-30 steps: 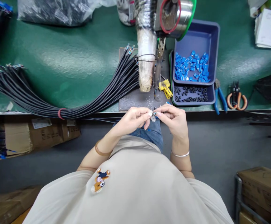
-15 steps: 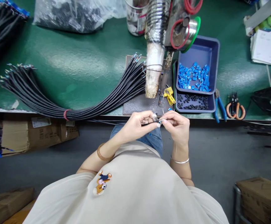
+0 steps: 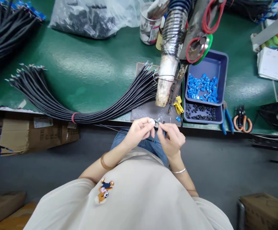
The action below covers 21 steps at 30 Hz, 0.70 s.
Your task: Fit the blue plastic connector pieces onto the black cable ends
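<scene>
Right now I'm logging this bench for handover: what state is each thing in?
Left hand: fingertips pinched on a small part
Right hand: fingertips pinched at the same part
Front cable bundle: curved, tied with a red band
Upper tray: open, partly filled with blue pieces
Lower tray: partly covered, holding black pieces
Blue-handled pliers: lying down, handles apart
Orange-handled tool: lying down, handles apart
Plastic bag: holding dark contents
</scene>
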Motion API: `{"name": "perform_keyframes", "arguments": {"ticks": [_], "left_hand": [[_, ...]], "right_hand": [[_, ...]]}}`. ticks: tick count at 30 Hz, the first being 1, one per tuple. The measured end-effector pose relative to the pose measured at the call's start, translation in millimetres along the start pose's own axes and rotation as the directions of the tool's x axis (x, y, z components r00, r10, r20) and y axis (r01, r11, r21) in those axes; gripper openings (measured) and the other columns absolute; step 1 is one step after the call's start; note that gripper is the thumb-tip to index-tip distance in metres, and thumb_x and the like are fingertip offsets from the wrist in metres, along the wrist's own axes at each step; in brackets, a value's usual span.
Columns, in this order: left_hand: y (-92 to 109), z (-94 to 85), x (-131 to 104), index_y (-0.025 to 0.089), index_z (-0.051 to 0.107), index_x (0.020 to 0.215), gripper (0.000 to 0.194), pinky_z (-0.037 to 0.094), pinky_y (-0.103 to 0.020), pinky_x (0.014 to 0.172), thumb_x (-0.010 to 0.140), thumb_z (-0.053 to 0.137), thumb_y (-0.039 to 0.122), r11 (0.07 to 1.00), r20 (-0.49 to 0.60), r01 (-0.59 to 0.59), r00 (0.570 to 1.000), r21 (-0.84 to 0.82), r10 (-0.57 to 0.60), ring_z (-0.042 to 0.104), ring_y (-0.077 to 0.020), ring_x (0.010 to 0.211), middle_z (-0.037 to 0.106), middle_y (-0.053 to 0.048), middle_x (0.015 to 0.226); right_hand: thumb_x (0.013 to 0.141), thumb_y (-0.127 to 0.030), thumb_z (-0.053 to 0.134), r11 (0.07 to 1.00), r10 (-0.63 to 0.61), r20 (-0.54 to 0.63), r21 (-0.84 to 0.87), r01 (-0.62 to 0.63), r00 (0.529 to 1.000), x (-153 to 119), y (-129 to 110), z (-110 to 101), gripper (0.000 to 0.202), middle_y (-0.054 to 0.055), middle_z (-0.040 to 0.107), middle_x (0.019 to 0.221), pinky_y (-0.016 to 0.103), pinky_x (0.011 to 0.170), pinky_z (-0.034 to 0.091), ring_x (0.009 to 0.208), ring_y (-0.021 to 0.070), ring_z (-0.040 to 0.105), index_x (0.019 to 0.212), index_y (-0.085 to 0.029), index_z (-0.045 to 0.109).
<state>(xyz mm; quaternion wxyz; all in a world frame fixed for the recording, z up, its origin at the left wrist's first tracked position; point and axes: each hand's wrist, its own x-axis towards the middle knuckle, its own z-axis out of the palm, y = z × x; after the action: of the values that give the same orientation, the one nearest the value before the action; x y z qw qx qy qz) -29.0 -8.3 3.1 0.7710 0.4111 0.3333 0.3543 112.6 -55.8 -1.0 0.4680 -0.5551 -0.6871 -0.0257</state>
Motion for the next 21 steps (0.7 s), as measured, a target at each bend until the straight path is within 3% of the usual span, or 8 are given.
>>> {"name": "perform_keyframes", "arguments": {"ticks": [2, 5, 7, 10, 14, 17, 21], "left_hand": [[-1.5, -3.9, 0.8, 0.015, 0.053, 0.088, 0.03, 0.019, -0.016, 0.035, 0.086, 0.066, 0.042, 0.997, -0.023, 0.009, 1.0, -0.075, -0.011, 0.032, -0.0005, 0.033, 0.066, 0.001, 0.062], [-0.5, -1.9, 2.5, 0.015, 0.056, 0.091, 0.027, 0.023, -0.016, 0.037, 0.084, 0.069, 0.037, 0.998, 0.003, -0.01, 1.0, -0.058, 0.01, 0.035, -0.0003, 0.037, 0.068, 0.0, 0.067], [1.6, 2.4, 4.2, 0.014, 0.059, 0.085, 0.024, 0.027, -0.015, 0.039, 0.083, 0.071, 0.034, 0.999, 0.013, -0.043, 0.999, 0.005, 0.043, 0.039, -0.0008, 0.04, 0.067, -0.001, 0.066], [3.9, 8.9, 7.2, 0.013, 0.061, 0.08, 0.022, 0.038, -0.015, 0.047, 0.082, 0.072, 0.032, 0.988, 0.003, -0.106, 0.994, 0.115, 0.106, 0.05, -0.0037, 0.05, 0.066, -0.001, 0.066], [2.1, 14.4, 10.1, 0.013, 0.061, 0.077, 0.018, 0.049, -0.018, 0.062, 0.081, 0.071, 0.028, 0.952, 0.009, -0.2, 0.979, 0.232, 0.203, 0.06, -0.0079, 0.063, 0.064, -0.001, 0.068], [-1.0, 15.7, 10.5, 0.013, 0.063, 0.078, 0.016, 0.046, -0.017, 0.06, 0.081, 0.07, 0.026, 0.893, 0.007, -0.273, 0.957, 0.358, 0.289, 0.057, -0.0078, 0.065, 0.062, -0.001, 0.073], [-4.6, 14.6, 11.0, 0.014, 0.064, 0.077, 0.015, 0.033, -0.019, 0.049, 0.084, 0.068, 0.026, 0.745, 0.042, -0.351, 0.916, 0.568, 0.399, 0.04, -0.0048, 0.052, 0.056, 0.002, 0.064]], "right_hand": [[0.083, -0.011, 0.066, 0.977, 0.187, 0.038, 0.092, -0.19, 0.982, 2.0, 1.9, -1.9, 0.015, 0.001, 0.07, 0.083, 0.021, 0.054, 0.043, 0.063, 0.0078, 0.058, 0.094, -0.022, 0.071], [0.086, -0.022, 0.066, 0.834, 0.494, 0.039, 0.259, -0.486, 0.869, 9.2, 5.0, -15.3, 0.008, 0.0, 0.067, 0.081, 0.023, 0.052, 0.039, 0.063, 0.0083, 0.055, 0.089, -0.023, 0.074], [0.084, -0.027, 0.068, 0.745, 0.579, 0.099, 0.34, -0.574, 0.809, 14.5, 6.3, -26.6, 0.007, 0.001, 0.065, 0.079, 0.023, 0.051, 0.037, 0.063, 0.0091, 0.054, 0.084, -0.023, 0.074], [0.082, -0.03, 0.071, 0.698, 0.591, 0.237, 0.33, -0.636, 0.771, 19.3, 6.6, -38.9, 0.008, 0.001, 0.065, 0.077, 0.024, 0.049, 0.032, 0.06, 0.0087, 0.05, 0.08, -0.022, 0.074], [0.083, -0.028, 0.069, 0.725, 0.569, 0.277, 0.276, -0.631, 0.774, 20.1, 6.3, -41.0, 0.008, -0.001, 0.065, 0.077, 0.026, 0.049, 0.027, 0.054, 0.0061, 0.039, 0.08, -0.021, 0.073], [0.083, -0.025, 0.069, 0.754, 0.546, 0.276, 0.249, -0.607, 0.791, 20.1, 7.5, -38.6, 0.007, -0.002, 0.064, 0.076, 0.026, 0.05, 0.027, 0.051, 0.0048, 0.033, 0.079, -0.021, 0.072], [0.083, -0.022, 0.068, 0.804, 0.495, 0.259, 0.225, -0.551, 0.829, 20.8, 9.4, -39.5, 0.006, -0.002, 0.063, 0.074, 0.026, 0.05, 0.028, 0.051, 0.0047, 0.032, 0.079, -0.02, 0.072]]}}
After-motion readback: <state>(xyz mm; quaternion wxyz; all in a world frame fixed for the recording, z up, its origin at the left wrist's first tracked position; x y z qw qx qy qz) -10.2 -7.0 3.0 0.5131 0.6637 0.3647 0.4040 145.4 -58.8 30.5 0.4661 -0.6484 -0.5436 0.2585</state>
